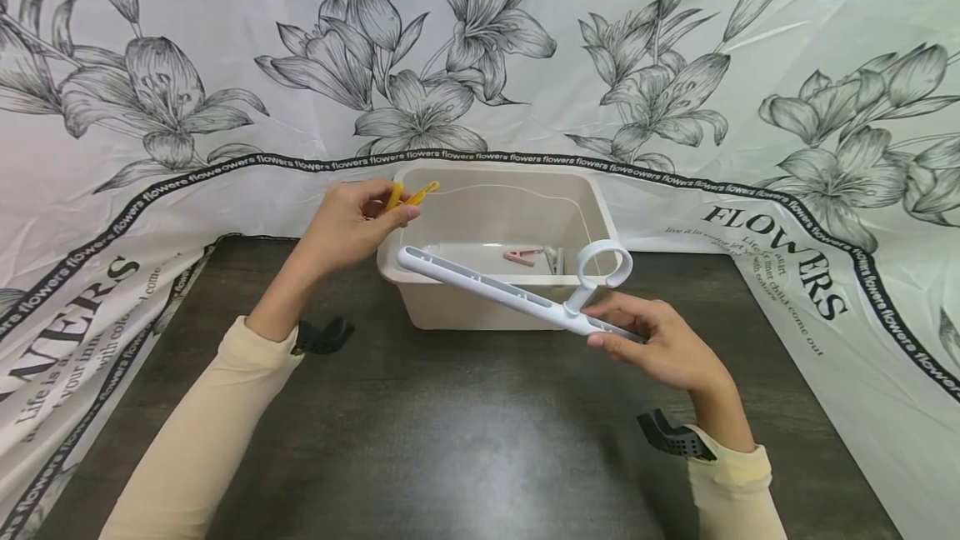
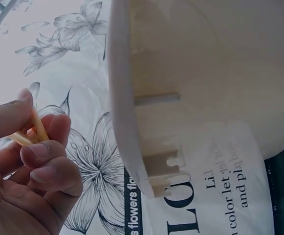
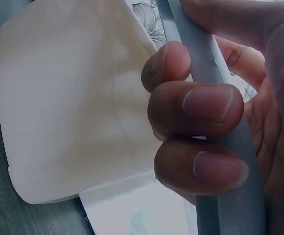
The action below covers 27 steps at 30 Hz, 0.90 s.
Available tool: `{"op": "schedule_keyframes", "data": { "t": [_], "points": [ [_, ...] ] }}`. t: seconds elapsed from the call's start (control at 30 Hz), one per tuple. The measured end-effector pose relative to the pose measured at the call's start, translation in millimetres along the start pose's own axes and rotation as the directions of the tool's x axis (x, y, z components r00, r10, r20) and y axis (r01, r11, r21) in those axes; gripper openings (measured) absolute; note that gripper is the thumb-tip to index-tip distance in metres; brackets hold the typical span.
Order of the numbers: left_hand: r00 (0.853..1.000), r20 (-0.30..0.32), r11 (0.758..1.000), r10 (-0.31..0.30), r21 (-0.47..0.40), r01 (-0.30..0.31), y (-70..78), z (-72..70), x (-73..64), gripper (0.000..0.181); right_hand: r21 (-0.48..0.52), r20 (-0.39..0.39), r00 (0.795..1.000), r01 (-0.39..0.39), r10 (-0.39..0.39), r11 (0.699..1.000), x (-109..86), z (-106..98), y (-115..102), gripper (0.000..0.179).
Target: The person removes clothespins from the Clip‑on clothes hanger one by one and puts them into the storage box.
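Note:
My left hand (image 1: 348, 219) pinches a yellow clothespin (image 1: 426, 192) between thumb and fingers, by the left rim of a beige plastic bin (image 1: 487, 307). The same clothespin (image 2: 40, 126) shows in the left wrist view, partly covered by the fingers. With my right hand (image 1: 663, 344) I grip one end of a white plastic hanger (image 1: 487, 283), a long slotted bar with a ring-shaped hook (image 1: 627, 261). The bar slants up to the left across the bin's front rim. In the right wrist view, fingers curl round the bar (image 3: 207, 58). Inside the bin lies a pink clothespin (image 1: 522, 256).
Beside the pink clothespin, a pale clip-like piece (image 1: 553, 259) leans against the bin's inner wall. The bin stands at the back of a dark wooden table (image 1: 450, 432). A white cloth (image 1: 525, 48) with drawn flowers hangs behind and covers both sides.

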<state>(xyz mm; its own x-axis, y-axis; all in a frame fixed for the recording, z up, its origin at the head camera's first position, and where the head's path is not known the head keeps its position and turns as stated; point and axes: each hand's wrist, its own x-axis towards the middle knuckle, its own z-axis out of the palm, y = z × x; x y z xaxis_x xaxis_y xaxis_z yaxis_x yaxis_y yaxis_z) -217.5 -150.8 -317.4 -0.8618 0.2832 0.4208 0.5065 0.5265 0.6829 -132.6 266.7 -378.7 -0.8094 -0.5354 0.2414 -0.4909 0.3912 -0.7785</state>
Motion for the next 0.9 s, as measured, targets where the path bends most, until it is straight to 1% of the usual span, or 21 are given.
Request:
{"op": "schedule_keyframes", "data": {
  "t": [0.1,0.23,0.37,0.47,0.57,0.67,0.77,0.9],
  "points": [
    [1.000,0.027,0.999,0.000,0.033,-0.001,2.0,-0.6,4.6,0.019,0.000,0.001,1.000,-0.001,0.001,1.000,-0.5,0,0,0.030],
    [0.998,0.062,0.997,-0.023,0.079,0.018,3.3,-0.5,10.5,0.018,0.005,0.006,1.000,-0.011,0.011,1.000,-0.6,1,0,0.029],
    [0.994,0.094,0.993,-0.058,0.103,0.048,4.9,0.2,14.7,0.021,0.008,0.008,1.000,-0.017,0.017,1.000,-0.3,1,-1,0.028],
    [0.990,0.100,0.993,-0.096,0.080,0.089,6.5,0.5,15.2,0.026,0.002,0.006,1.000,-0.015,0.015,1.000,0.6,0,-2,0.028],
    [0.989,0.084,0.992,-0.119,0.046,0.115,6.5,1.1,13.9,0.034,-0.004,0.009,1.000,-0.017,0.017,1.000,1.8,1,-2,0.028],
    [0.991,0.063,0.993,-0.114,0.033,0.112,5.6,1.7,11.7,0.038,-0.004,0.014,1.000,-0.014,0.014,1.000,2.1,1,-1,0.028],
    [0.995,0.039,0.994,-0.093,0.052,0.091,5.0,1.9,8.8,0.037,-0.003,0.015,1.000,-0.010,0.010,1.000,1.8,1,0,0.029],
    [0.997,0.038,0.996,-0.062,0.069,0.060,8.9,1.1,1.2,0.036,-0.007,0.015,1.000,-0.011,0.011,1.000,0.7,2,1,0.029]
  ]
}}
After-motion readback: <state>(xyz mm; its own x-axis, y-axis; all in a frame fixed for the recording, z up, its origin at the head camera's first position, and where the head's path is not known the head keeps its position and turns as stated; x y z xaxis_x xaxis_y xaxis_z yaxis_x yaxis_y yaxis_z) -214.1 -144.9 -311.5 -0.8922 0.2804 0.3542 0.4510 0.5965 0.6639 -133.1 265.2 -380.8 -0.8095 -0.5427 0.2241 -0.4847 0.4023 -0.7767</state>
